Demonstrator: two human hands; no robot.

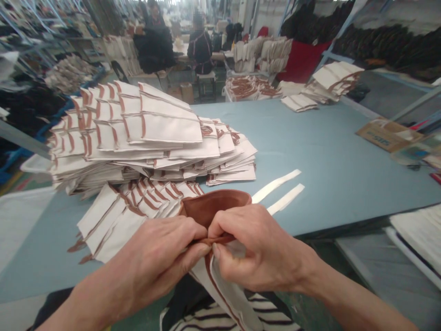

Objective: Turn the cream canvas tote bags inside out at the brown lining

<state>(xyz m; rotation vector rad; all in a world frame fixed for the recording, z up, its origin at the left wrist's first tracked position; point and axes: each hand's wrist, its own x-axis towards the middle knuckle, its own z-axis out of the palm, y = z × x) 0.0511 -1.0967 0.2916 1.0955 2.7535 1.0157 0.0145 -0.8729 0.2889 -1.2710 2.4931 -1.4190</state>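
- Apparently, work on one bag [217, 204] is midway: it is at the lower centre of the frame, its brown edge gathered between both hands.
- The left hand [161, 248] and right hand [251, 248] each pinch this edge, thumb against forefinger, with no gap.
- A pile [168, 115] at upper left and a fanned row [110, 220] at lower left lie apart; whether finished, I cannot tell.
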